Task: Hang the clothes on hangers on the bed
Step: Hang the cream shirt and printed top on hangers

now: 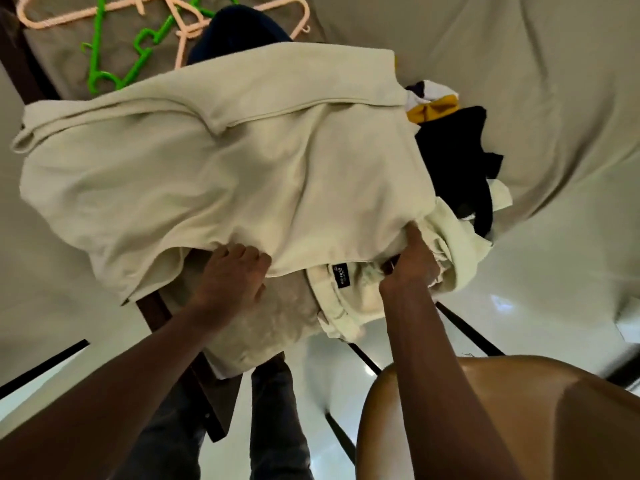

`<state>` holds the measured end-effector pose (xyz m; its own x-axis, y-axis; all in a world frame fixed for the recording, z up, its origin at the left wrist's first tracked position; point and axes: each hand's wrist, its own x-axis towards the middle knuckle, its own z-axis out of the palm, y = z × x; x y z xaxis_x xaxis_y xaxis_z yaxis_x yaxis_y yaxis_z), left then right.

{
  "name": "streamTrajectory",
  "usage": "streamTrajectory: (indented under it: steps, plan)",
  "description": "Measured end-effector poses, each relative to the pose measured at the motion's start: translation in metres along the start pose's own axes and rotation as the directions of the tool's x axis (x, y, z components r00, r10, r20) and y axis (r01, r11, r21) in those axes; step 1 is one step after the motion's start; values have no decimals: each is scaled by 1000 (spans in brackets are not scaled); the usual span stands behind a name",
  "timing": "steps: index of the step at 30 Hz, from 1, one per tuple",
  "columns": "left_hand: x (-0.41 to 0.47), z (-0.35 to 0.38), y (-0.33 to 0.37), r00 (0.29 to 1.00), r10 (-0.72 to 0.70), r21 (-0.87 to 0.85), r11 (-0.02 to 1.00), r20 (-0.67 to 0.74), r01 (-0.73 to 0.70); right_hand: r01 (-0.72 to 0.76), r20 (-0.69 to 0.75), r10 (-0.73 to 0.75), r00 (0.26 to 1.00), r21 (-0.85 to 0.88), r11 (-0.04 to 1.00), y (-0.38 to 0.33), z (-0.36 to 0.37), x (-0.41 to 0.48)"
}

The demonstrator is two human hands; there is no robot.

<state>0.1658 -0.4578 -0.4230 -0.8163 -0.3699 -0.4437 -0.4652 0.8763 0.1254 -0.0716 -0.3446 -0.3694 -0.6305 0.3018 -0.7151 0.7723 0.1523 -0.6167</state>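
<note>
Gripped at the waist edge by the left hand [232,275] and right hand [410,268], the cream trousers [242,168] are held spread, likely readied for the green hanger [138,60].

Dim, warm indoor light. Bright glare spots on glossy floor [536,271]. Strong fisheye bending at edges. Everything soft, slightly blurred.

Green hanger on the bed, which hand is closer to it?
Left. The left hand holds the cream garment's near edge below the green hanger; the right hand grips that edge farther to the right.
</note>
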Motion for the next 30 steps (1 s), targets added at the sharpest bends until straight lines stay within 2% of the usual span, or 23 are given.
streamTrajectory:
  steps: [1, 3, 7, 9, 11, 14, 16, 20, 22, 24, 26, 30]
  plan:
    - [0, -2, 0, 1000, 18, 6, 1000, -15, -18, 2, -17, -2, 1000, -4, 1000, -1, -1, -1]
    - [-2, -7, -2, 996, 49, -11, 999, -78, -50, 93, -77, -96, 992, -35, 995, 0, -4, -4]
    - [-12, -18, -3, 973, 76, -140, 984, -219, -108, 253, -223, -246, 943, 1, 968, -9, -16, -7]
    - [-16, -23, -5, 976, 66, -228, 967, -209, -114, 320, -279, -299, 913, 34, 947, -20, -20, -6]
    - [-20, -27, -4, 975, 100, -270, 951, -200, -152, 330, -319, -291, 902, 74, 941, -31, -26, 0]
    - [-21, -34, 5, 943, 224, -299, 908, -245, -293, 283, -331, -227, 916, 130, 950, -42, -35, 10]
    - [-18, -34, 13, 934, 248, -347, 879, -256, -328, 288, -304, -240, 922, 123, 950, -47, -39, 13]
    - [-13, -27, 14, 963, 252, -438, 858, -94, -267, 233, -164, -224, 961, 34, 972, -51, -43, 16]
    - [-9, -31, 10, 985, 171, -527, 834, -33, -163, 259, -149, -254, 955, 12, 966, -56, -43, 18]
    - [-2, -43, 1, 998, 66, -646, 762, 2, -49, 301, -80, -299, 951, 8, 954, -68, -41, 15]
    - [5, -57, -13, 999, -18, -763, 645, 43, 45, 316, 38, -317, 948, 22, 948, -84, -33, 9]
    - [24, -77, -42, 961, -257, -925, 332, 101, 186, 289, 245, -305, 920, 98, 952, -114, 5, 1]
